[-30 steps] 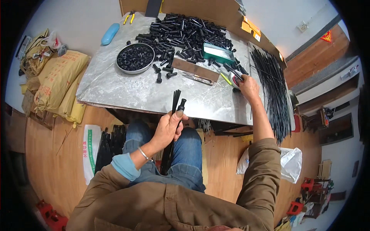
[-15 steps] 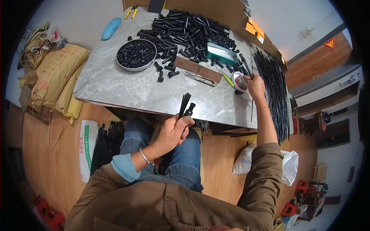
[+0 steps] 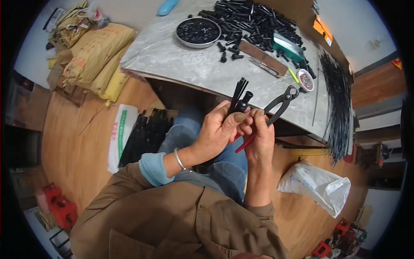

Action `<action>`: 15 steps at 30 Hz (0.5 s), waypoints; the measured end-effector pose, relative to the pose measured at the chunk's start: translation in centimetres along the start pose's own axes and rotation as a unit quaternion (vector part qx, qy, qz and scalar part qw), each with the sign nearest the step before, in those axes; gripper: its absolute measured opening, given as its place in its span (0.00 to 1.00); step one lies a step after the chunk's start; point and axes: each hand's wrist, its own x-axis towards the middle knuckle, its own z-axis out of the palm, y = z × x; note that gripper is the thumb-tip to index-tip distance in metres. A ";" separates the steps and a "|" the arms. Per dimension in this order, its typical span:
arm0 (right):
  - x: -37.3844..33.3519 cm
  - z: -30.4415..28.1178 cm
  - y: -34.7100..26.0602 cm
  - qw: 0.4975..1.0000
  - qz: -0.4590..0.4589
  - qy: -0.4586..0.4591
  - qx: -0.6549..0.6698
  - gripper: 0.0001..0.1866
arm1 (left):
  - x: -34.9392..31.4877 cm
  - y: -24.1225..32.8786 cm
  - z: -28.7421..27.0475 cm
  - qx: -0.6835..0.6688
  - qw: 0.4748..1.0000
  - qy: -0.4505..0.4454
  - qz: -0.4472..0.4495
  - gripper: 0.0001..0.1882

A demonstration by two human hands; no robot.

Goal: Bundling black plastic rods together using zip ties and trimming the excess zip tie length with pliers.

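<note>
A thin bundle of black rods (image 3: 238, 93) stands up out of my left hand (image 3: 217, 127), which is closed around it. In the same grip, beside the rods, is a short black tubular fitting (image 3: 246, 98), under my thumb. Close against it is my right hand (image 3: 262, 136), closed on a pair of pincers (image 3: 282, 105). Their dark jaws point away toward the table, and a red handle shows below the palm. Right thumb and fingertips are pinched together near the fitting; anything small between them is hidden.
On the grey table (image 3: 164, 54) are a round dish (image 3: 198, 43) of small black parts, a heap of black fittings (image 3: 254, 19), a wooden block (image 3: 263, 56), a green box (image 3: 288, 49), a small white bowl (image 3: 306, 90) and long black rods (image 3: 334, 99). Sacks (image 3: 101, 52) lie left.
My right hand has come from the small white bowl to beside my left hand, with the pincers now held in it. My left hand keeps its hold. The view has swung left.
</note>
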 end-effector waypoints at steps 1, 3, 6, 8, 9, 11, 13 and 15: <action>-0.2 0.8 0.4 1.000 -0.015 0.001 -0.005 0.15 | -0.1 0.1 0.0 -0.003 1.000 0.000 0.007 0.19; -0.8 2.0 0.8 0.999 -0.013 0.033 -0.026 0.15 | -0.7 0.3 -0.2 0.013 1.000 0.004 0.014 0.20; -1.3 2.4 1.0 0.998 -0.032 0.052 -0.030 0.14 | -1.3 1.0 0.1 0.031 0.999 0.007 0.030 0.22; -1.9 2.9 0.9 0.995 -0.047 0.056 -0.063 0.14 | -1.9 1.4 0.1 0.043 0.998 0.009 0.037 0.23; -2.1 3.1 0.9 0.992 -0.060 0.064 -0.095 0.14 | -2.1 1.4 0.0 0.071 0.997 0.008 0.036 0.24; -1.9 3.5 1.3 0.987 -0.089 0.082 -0.107 0.12 | -2.3 1.4 0.1 0.100 0.994 0.002 0.037 0.25; -1.5 3.5 1.7 0.939 -0.208 0.136 -0.240 0.10 | -2.4 1.3 0.2 0.102 0.994 0.003 0.028 0.25; -1.1 3.3 1.7 0.911 -0.231 0.161 -0.300 0.09 | -2.3 1.2 0.2 0.103 0.994 0.002 0.025 0.25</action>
